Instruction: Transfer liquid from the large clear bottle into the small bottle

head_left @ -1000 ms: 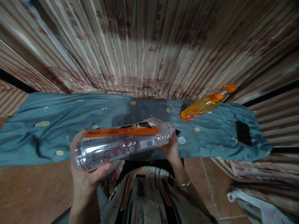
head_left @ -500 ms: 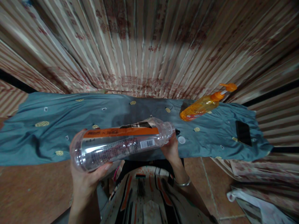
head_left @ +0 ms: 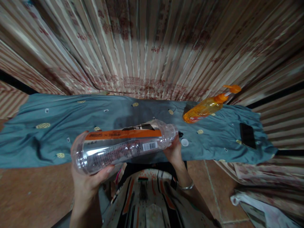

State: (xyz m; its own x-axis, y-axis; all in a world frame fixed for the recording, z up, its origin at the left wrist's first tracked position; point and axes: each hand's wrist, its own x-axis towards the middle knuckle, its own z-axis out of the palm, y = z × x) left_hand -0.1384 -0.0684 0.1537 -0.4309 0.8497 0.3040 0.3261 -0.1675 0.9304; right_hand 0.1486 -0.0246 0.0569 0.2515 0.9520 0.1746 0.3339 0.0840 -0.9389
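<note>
A large clear plastic bottle [head_left: 123, 147] with an orange and black label lies sideways between my hands, its uncapped neck pointing right. My left hand [head_left: 89, 180] is wrapped round the bottle's base from below, thumb along the near side. At the neck end, my right hand [head_left: 174, 150] grips the bottle from behind and beneath; most of its fingers are hidden. Just right of that hand a white cap [head_left: 184, 142] rests on the cloth, near a small black object [head_left: 180, 134] that I cannot make out.
A blue-grey cloth [head_left: 147, 110] with pineapple prints covers the narrow table. An orange pump bottle [head_left: 204, 109] stands toward the back right. A dark phone-like slab [head_left: 247, 135] lies at the right end. Pleated curtains [head_left: 152, 47] hang close behind the table.
</note>
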